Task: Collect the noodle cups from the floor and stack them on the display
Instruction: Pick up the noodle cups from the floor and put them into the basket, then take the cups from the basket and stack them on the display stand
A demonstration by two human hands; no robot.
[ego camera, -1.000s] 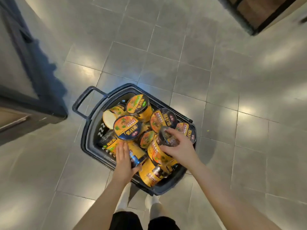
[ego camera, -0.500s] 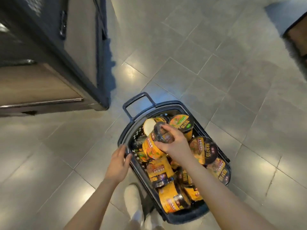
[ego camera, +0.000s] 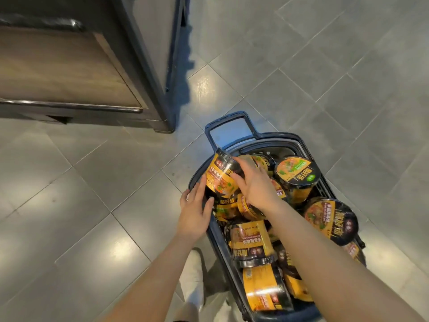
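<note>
- Gripped from above: the right hand (ego camera: 256, 187) curls over the upper side of a yellow-and-black round noodle cup (ego camera: 221, 174), thumb down its near side, fingers spread across its dark band.
- Left hand (ego camera: 194, 211) comes in from below with fingers straight and together, fingertips touching the cup's lower edge; it steadies the cup and wraps around nothing.
- That cup is tilted on its side, dark rim pointing up and to the left, yellow label with red and green food art facing the camera. It sits above the near-left rim of the dark blue plastic shopping basket (ego camera: 287, 137).
- Both bare forearms run in from the bottom of the view, the right one crossing over the basket's load.
- Inside the basket, more yellow-and-black cups lie heaped at all angles; one with a green-and-orange lid (ego camera: 297, 169) stands near the far right, another with a dark round lid (ego camera: 332, 220) leans at the right edge.
- The basket's loop handle (ego camera: 228, 122) lies flat on the grey tiled floor (ego camera: 97, 182).
- A dark-framed display unit with a wooden shelf (ego camera: 58, 66) stands at upper left, well apart from the basket.
- A pale shoe (ego camera: 193, 284) shows between the forearms.
</note>
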